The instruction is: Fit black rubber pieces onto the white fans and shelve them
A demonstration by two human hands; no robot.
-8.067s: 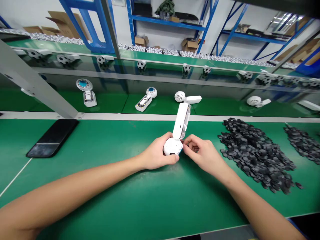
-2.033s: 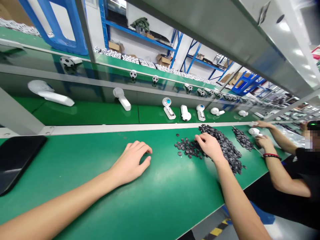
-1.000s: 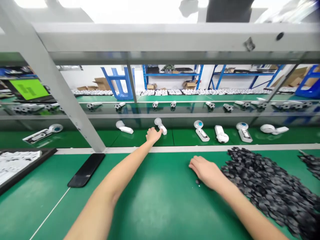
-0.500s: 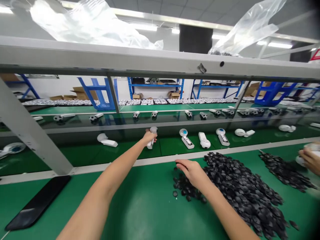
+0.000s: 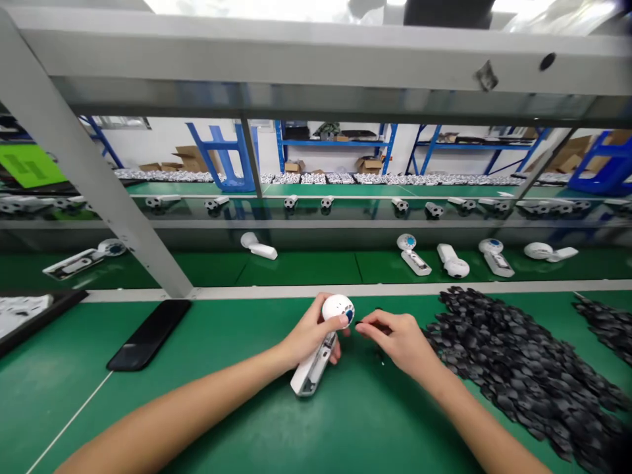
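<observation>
My left hand (image 5: 311, 332) is wrapped around a white handheld device (image 5: 316, 365) with a ball-shaped head and a handle whose inside lies open. The head carries a blue round centre, facing right, and my thumb rests by it. Just right of the head, my right hand (image 5: 395, 339) has its thumb and fingers pinched together on a small black piece (image 5: 358, 323), mostly hidden by the fingertips. Beside that hand spreads a large pile of thin black pieces (image 5: 513, 362) on the green worktable (image 5: 237, 421).
Beyond a pale rail (image 5: 296, 291), similar white devices lie on a green conveyor (image 5: 316, 266). A phone (image 5: 151, 336) with a white cable lies at left, near a black tray (image 5: 59, 308). A slanted metal post (image 5: 108, 178) and an overhead shelf beam (image 5: 296, 56) frame the bench.
My left hand has brought the white device from the conveyor back over the worktable. My right hand has moved from the edge of the black pile towards the device's head. The view has tilted down.
</observation>
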